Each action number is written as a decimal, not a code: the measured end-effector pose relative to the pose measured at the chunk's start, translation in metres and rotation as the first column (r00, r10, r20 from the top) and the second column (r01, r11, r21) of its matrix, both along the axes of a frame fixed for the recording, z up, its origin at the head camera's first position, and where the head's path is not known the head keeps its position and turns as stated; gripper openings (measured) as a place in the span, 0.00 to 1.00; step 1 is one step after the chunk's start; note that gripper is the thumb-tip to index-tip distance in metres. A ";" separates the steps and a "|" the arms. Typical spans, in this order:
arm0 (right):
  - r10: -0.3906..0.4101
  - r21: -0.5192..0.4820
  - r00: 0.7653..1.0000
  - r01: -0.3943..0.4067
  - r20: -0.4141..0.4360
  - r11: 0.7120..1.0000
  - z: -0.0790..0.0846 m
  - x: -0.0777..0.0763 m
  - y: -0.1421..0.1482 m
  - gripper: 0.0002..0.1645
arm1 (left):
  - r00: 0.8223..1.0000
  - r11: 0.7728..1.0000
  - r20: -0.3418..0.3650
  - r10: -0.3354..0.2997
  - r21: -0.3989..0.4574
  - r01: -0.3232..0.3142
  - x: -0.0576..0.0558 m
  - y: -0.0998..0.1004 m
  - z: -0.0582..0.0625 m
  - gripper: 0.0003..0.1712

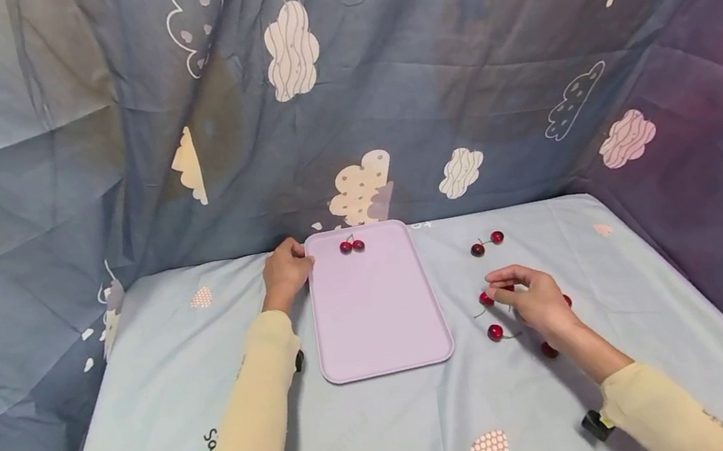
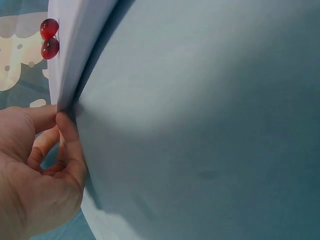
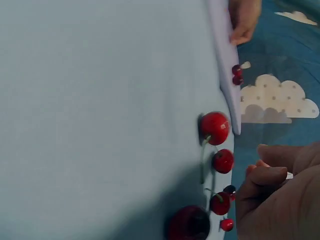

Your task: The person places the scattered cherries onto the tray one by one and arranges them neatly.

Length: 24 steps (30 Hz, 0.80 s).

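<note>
A pale lilac tray [image 1: 379, 310] lies on the cloth, and two joined red cherries [image 1: 358, 245] sit near its far edge. My left hand [image 1: 286, 270] pinches the tray's left rim close to the far corner, thumb and finger meeting on it in the left wrist view. Over the loose cherries to the right hovers my right hand [image 1: 537, 300], its fingers loosely bent and nothing showing between them. Just below its fingertips is a red cherry [image 1: 486, 300] with a stem. Another cherry [image 1: 495, 332] lies nearer, while the hand partly hides others.
Beyond the right hand lies a stemmed pair of dark cherries [image 1: 477, 249]. More cherries, one of them [image 1: 550, 349] beside the right wrist, rest on the light blue cloth [image 1: 383, 437]. A dark cloud-patterned curtain [image 1: 261, 138] hangs behind the table's far edge.
</note>
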State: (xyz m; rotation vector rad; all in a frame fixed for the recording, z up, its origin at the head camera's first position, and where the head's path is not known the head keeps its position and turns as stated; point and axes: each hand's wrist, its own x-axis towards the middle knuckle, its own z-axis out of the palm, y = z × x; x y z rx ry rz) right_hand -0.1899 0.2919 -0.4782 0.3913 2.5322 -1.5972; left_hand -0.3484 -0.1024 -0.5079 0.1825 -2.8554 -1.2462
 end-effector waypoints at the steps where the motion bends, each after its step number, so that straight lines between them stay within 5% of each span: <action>1: 0.004 0.031 1.000 -0.004 -0.011 1.000 -0.002 0.001 0.000 0.24 | 1.000 1.000 0.001 0.002 -0.004 -0.002 0.000 0.000 0.000 0.09; 18: -0.202 0.097 0.976 0.209 -0.077 0.973 -0.019 0.008 0.013 0.17 | 1.000 1.000 0.016 0.002 -0.005 -0.002 0.004 -0.003 0.002 0.11; 24: -0.238 0.193 0.967 0.251 -0.087 0.948 -0.025 0.004 0.015 0.17 | 1.000 1.000 0.006 -0.006 -0.012 0.006 0.004 -0.002 0.002 0.11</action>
